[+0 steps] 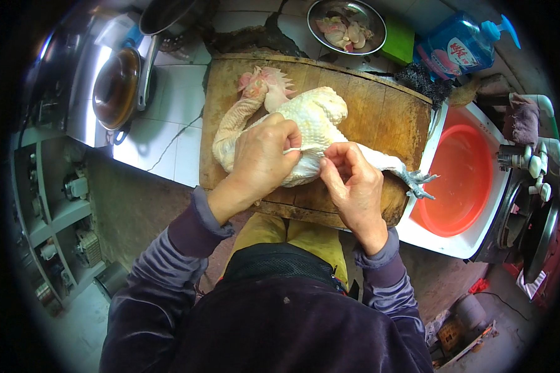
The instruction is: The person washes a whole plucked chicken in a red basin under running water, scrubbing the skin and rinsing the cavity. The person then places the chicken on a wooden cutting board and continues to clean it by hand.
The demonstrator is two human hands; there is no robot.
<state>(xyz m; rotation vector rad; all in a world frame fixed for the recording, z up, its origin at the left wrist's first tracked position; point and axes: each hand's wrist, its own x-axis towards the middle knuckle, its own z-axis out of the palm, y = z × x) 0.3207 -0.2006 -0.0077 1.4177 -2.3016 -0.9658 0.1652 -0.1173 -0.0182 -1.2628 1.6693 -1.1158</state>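
A plucked whole chicken [312, 109] lies on a worn wooden cutting board [380, 116], its combed head at the upper left and its grey foot over the board's right edge. My left hand [266, 151] pinches a fold of the chicken's skin between thumb and fingers near the middle of the body. Just to the right, the fingertips of my right hand [352, 179] are pinched together against the same part of the skin. Whatever small thing may be between the right fingertips cannot be made out.
Behind the board, a metal bowl [375, 35] holds pale poultry pieces. A blue soap bottle [457, 46] stands at the back right. On the right, a red plastic basin [462, 182] sits in a white sink [415, 233]. A lidded pan [116, 88] is at the left on a cracked tiled counter [177, 154].
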